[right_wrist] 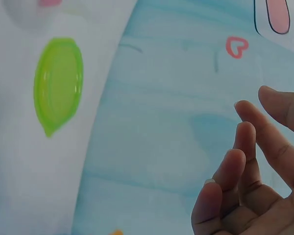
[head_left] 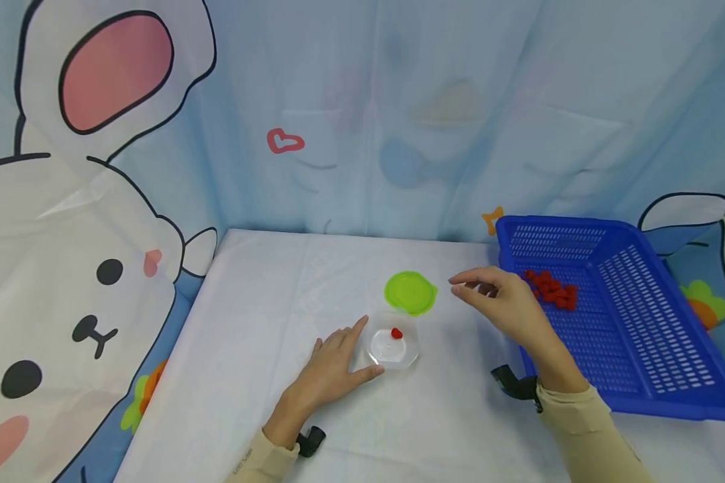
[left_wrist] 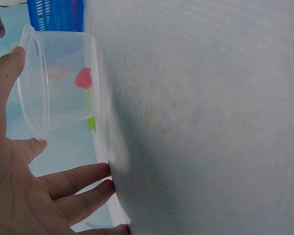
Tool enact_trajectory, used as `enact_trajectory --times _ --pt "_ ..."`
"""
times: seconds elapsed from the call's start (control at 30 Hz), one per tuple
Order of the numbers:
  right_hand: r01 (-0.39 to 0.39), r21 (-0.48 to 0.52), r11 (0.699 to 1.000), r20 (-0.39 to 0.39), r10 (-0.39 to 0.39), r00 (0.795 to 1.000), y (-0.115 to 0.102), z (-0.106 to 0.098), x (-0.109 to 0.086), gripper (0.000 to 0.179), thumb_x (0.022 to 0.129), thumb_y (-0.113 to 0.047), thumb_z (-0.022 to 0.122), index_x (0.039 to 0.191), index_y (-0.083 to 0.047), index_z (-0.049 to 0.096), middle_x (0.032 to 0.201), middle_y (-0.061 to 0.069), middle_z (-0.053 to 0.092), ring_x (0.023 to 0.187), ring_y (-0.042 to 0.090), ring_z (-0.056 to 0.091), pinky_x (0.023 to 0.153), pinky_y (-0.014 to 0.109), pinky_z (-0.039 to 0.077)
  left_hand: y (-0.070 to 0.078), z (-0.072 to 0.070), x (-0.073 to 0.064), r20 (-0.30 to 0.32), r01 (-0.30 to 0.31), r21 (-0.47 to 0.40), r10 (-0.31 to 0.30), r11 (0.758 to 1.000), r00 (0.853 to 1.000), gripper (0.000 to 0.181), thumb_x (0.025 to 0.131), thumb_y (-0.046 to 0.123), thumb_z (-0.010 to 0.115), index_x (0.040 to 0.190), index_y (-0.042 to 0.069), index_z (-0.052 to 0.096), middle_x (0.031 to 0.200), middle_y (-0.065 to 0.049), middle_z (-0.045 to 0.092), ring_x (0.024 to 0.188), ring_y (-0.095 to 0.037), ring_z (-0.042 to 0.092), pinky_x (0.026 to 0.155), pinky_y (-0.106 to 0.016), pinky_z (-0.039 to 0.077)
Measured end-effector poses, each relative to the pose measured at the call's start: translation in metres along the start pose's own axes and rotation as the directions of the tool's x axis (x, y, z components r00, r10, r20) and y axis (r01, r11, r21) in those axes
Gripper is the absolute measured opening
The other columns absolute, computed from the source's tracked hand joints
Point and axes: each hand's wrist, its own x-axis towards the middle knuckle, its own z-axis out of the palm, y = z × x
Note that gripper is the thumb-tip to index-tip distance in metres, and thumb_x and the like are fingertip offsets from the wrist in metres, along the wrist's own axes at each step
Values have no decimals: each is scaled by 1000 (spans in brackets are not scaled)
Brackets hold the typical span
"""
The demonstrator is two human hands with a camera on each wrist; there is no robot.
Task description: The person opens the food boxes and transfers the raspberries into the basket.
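A clear plastic cup [head_left: 393, 354] stands upright on the table, with one small red piece [head_left: 397, 333] at its bottom. My left hand [head_left: 332, 369] is beside it, thumb and index finger spread along the rim and the other fingers reaching down to the tablecloth. In the left wrist view the cup [left_wrist: 63, 103] shows from the side, with fingertips right at its rim. Over the table, between a green lid [head_left: 409, 293] and a blue basket [head_left: 616, 396], my right hand [head_left: 507, 302] is raised. Its fingers are loosely bent with nothing between them.
Several red pieces [head_left: 552, 291] lie at the left side of the basket's floor. The basket takes up the right side of the table. A patterned curtain [head_left: 338, 188] hangs behind the white-covered table [head_left: 266, 288].
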Motion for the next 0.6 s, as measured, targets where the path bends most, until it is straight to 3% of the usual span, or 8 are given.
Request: enact_trajectory --times 0.3,0.43,0.6 --pt "77 -2 997 15 -77 997 10 60 5 15 88 -11 78 102 -7 78 91 4 65 81 21 55 66 34 48 1 0 0 -8 -3 11 3 1000 1000 95 88 72 57 162 29 16 151 -11 44 141 -28 36 110 -69 21" --pt "71 -19 997 29 -71 997 22 88 2 15 85 -9 81 100 -7 80 93 8 66 89 27 56 72 39 47 0 1 0 -4 -5 18 6 1000 1000 94 88 73 55 162 29 16 152 -12 43 141 -29 36 109 -69 22" --pt "60 -64 996 14 -59 998 32 114 -4 14 82 -8 81 96 -8 80 93 13 61 87 31 53 69 38 43 0 1 -1 0 -2 20 2 1000 1000 95 88 73 55 162 30 15 153 -12 42 142 -29 35 110 -69 21"
